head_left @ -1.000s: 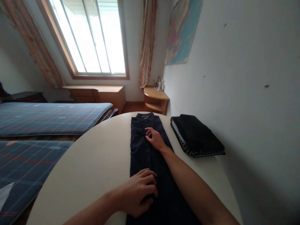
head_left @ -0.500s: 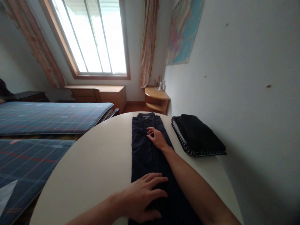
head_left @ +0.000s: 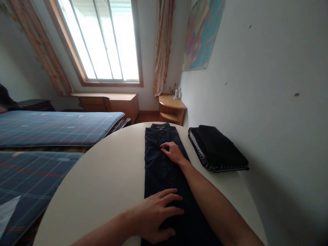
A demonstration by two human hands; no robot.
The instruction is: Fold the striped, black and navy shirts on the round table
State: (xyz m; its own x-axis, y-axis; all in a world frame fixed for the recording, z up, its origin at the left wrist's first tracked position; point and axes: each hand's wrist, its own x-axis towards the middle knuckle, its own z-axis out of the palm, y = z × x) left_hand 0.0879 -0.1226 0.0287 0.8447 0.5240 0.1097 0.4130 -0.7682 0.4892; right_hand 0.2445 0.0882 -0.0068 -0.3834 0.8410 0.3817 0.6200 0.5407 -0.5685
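A dark navy garment (head_left: 156,160), folded into a long narrow strip, lies on the round white table (head_left: 110,177) and runs away from me. My left hand (head_left: 156,213) lies flat on its near end with the fingers spread. My right hand (head_left: 173,152) rests further up the strip, fingers curled and pinching the cloth near its middle seam.
A stack of folded dark clothes (head_left: 217,148) sits at the table's right, close to the wall. Two beds with blue plaid covers (head_left: 51,126) stand to the left. A wooden corner shelf (head_left: 170,107) and a low cabinet (head_left: 107,102) are under the window.
My left hand went from curled on the cloth to flat with fingers stretched out, sliding slightly right. My right hand stayed in about the same place on the garment.
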